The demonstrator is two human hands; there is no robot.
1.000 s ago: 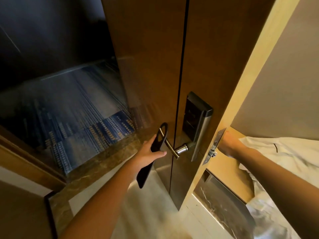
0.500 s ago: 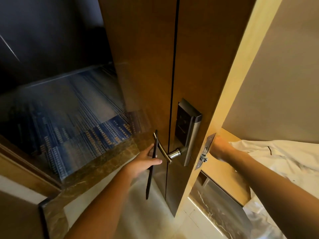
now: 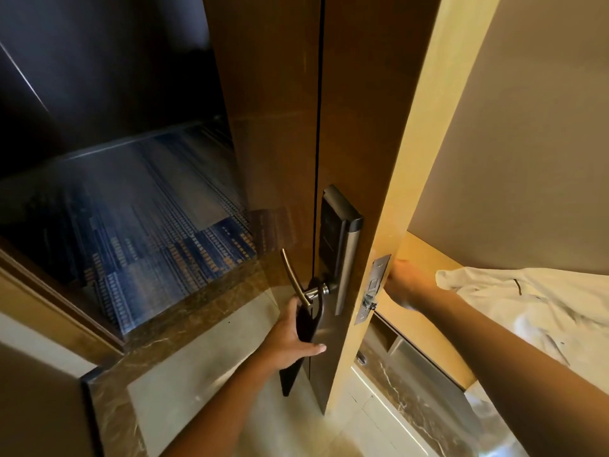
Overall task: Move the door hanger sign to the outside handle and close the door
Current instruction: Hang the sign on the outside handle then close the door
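The brown wooden door (image 3: 356, 110) stands open, its outer face towards me. A black door hanger sign (image 3: 291, 374) hangs down from the shaft of the metal outside handle (image 3: 294, 281), below the dark lock plate (image 3: 339, 245). My left hand (image 3: 290, 341) grips the sign around its middle, thumb across its front. My right hand (image 3: 400, 285) reaches behind the door's edge by the latch plate (image 3: 374, 288); its fingers are hidden by the door, so what they hold does not show.
Blue patterned corridor carpet (image 3: 141, 232) lies beyond a marble threshold (image 3: 204, 311). The dark frame (image 3: 99, 413) is at lower left. White cloth (image 3: 534, 308) lies on a surface at right, behind the door, under a beige wall (image 3: 527, 143).
The sign's loop has slid along the outside handle to its shaft and now hangs lower. My left hand has dropped down to the sign's middle. The right hand stays behind the door edge.
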